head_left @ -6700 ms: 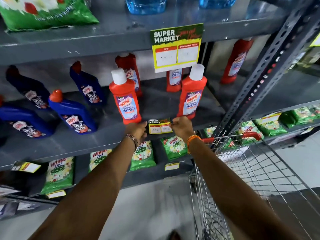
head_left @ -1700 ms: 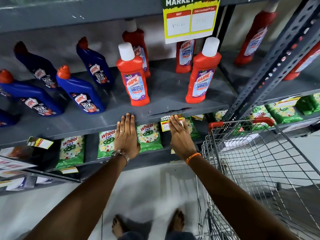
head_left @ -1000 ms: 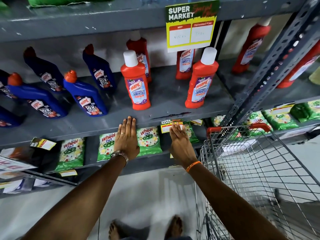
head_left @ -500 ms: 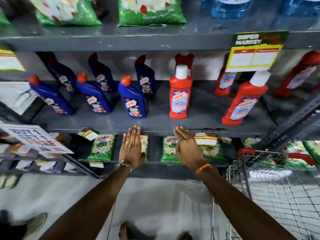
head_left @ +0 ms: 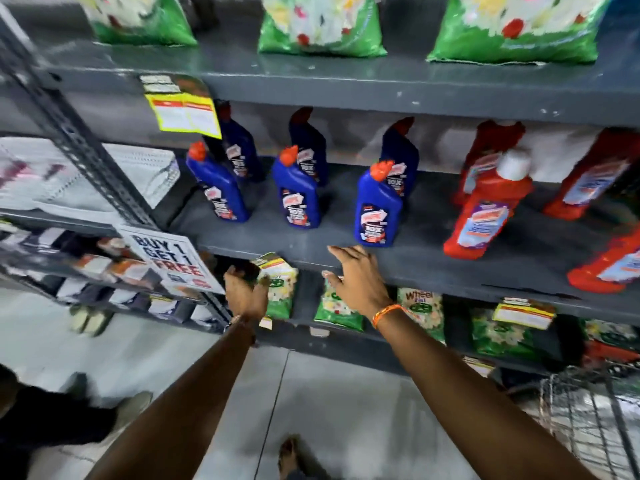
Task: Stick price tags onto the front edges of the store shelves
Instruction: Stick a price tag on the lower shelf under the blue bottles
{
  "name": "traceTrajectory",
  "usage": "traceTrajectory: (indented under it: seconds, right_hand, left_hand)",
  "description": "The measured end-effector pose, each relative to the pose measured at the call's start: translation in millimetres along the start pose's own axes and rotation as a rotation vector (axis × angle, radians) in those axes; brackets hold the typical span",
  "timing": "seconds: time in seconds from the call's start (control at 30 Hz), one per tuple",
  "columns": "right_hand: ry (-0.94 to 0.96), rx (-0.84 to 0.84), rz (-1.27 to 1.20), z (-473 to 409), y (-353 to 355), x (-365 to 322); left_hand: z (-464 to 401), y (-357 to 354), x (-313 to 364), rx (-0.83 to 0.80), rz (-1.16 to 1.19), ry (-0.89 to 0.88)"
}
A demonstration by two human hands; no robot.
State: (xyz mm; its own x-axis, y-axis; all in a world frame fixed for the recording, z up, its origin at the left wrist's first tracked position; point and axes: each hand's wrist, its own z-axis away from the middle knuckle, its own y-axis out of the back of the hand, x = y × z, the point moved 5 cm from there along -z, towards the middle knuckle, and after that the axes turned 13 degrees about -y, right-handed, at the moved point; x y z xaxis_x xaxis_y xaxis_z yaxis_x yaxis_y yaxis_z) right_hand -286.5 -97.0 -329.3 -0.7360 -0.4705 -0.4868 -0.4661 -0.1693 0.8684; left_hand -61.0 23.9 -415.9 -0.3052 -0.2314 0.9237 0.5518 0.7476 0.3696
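Observation:
The grey middle shelf's front edge (head_left: 433, 273) runs across the view. A small yellow-green price tag (head_left: 269, 262) hangs crookedly from this edge at the left. My left hand (head_left: 246, 294) is cupped just under it with fingers apart; blur hides whether they touch it. My right hand (head_left: 356, 280) is spread open against the edge below a blue bottle (head_left: 378, 209) and holds nothing. Another small price tag (head_left: 523, 311) is stuck on the same edge to the right. A larger yellow price tag (head_left: 183, 107) hangs from the upper shelf's edge (head_left: 346, 90).
Blue and red cleaner bottles (head_left: 485, 209) stand on the middle shelf, and green detergent packets (head_left: 337, 306) lie below. A "BUY 1 GET 1 FREE" sign (head_left: 166, 258) sticks out beside a slotted upright (head_left: 79, 143). A wire cart (head_left: 588, 420) is at lower right, and another person's shoe (head_left: 133, 405) at lower left.
The view has swung left along the shelf. Both hands left the tag they pressed on, which now sits far right. My left hand moved to the loose tag at the left.

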Motion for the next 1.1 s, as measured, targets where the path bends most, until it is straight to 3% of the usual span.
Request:
traceTrajectory:
  seconds: [0.1,0.17,0.37,0.5,0.77,1.1]
  right_hand:
    - [0.005,-0.053,0.036,-20.8,-24.6,-30.8]
    - [-0.007,-0.099,0.069,-33.7,-40.7,-46.0]
    - [-0.05,-0.126,0.125,-66.6,-77.3,-72.2]
    - [-0.08,-0.105,0.103,-77.6,-88.4,-81.5]
    - [-0.106,-0.024,0.066,-83.2,-88.9,-93.3]
    - [-0.113,0.057,0.109,-70.3,-88.6,-95.6]
  left_hand:
    - [-32.5,-9.8,-60.5,0.016,0.414,0.374]
    - [-35.8,-11.7,-56.7,-0.022,0.589,0.456]
    - [-62.5,-22.2,-104.6,-0.191,0.557,0.335]
    - [-61.0,-5.4,-59.6,-0.18,0.537,0.253]
    - [-82.6,-8.5,-75.5,-0.151,0.519,0.146]
    - [-94.6,-4.2,-101.9,-0.165,0.123,-0.025]
